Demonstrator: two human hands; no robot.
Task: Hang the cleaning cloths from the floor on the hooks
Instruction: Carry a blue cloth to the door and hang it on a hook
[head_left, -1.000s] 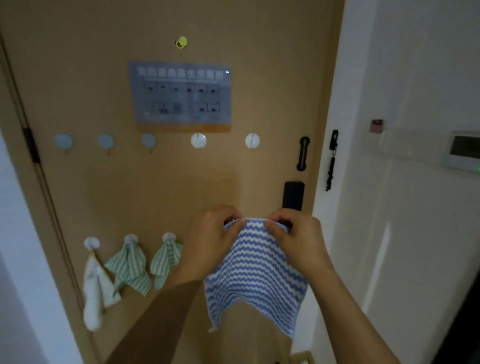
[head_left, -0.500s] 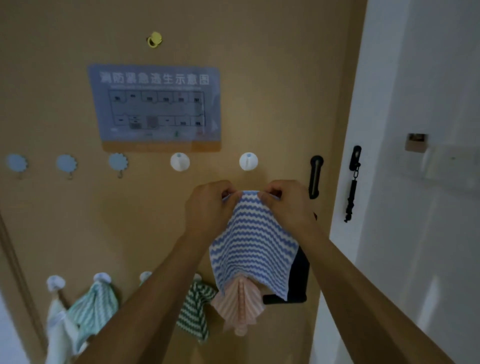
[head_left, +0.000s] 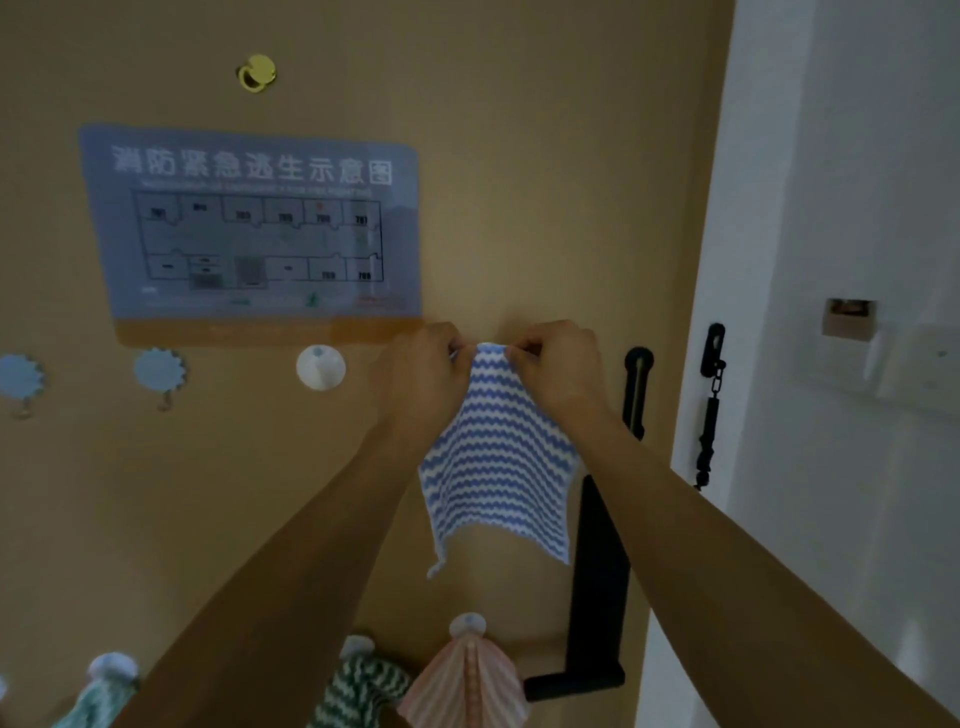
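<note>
A blue-and-white wavy-striped cloth (head_left: 496, 462) hangs flat against the brown door (head_left: 545, 156). My left hand (head_left: 423, 382) and my right hand (head_left: 558, 371) pinch its top edge close together, high on the door, where the upper row's rightmost hook was seen before; that hook is hidden behind the hands and cloth. To the left, a white round hook (head_left: 320, 366) is bare. Two blue scalloped hooks (head_left: 158, 370) (head_left: 20, 376) are bare too. Along the bottom, a pink striped cloth (head_left: 467, 680) and a dark green striped cloth (head_left: 358, 686) hang from lower hooks.
A grey-blue evacuation plan sign (head_left: 249, 228) is fixed above the hooks, with a brass peephole cover (head_left: 256, 73) higher up. A black door handle (head_left: 597, 597) and a black door chain (head_left: 711, 400) sit at the right. A white wall (head_left: 831, 208) adjoins the door.
Both hands have raised the blue striped cloth from waist height up to the upper row of hooks. The view has moved closer to the door.
</note>
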